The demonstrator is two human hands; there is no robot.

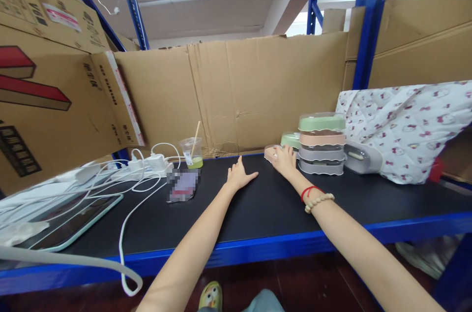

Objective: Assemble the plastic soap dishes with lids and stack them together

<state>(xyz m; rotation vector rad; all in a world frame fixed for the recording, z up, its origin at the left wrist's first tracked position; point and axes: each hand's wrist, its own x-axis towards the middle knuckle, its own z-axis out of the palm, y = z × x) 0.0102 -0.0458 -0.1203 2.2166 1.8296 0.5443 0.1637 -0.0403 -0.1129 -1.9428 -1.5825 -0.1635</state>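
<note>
My left hand [239,175] hovers over or rests on the black tabletop [258,208], its thumb and fingers spread with nothing in them. Farther right, my right hand [284,159] is on a small pink box [270,153] with a clear lid, fingers curved over its right part. How firmly they grip is hard to see. Right beside that hand rises a stack of similar boxes with wavy rims: a green box [321,123] on top, a pink box [321,140] under it, and grey boxes [320,168] below. A green box [290,140] sits partly hidden behind the stack.
A grey box [361,157] lies beside a patterned white cloth [409,130]. Leftward are a cup [192,154] with green liquid, a blurred purplish item [183,185], white cables [125,218], a power strip [147,169] and a tablet [77,223]. Cardboard [239,95] walls the back.
</note>
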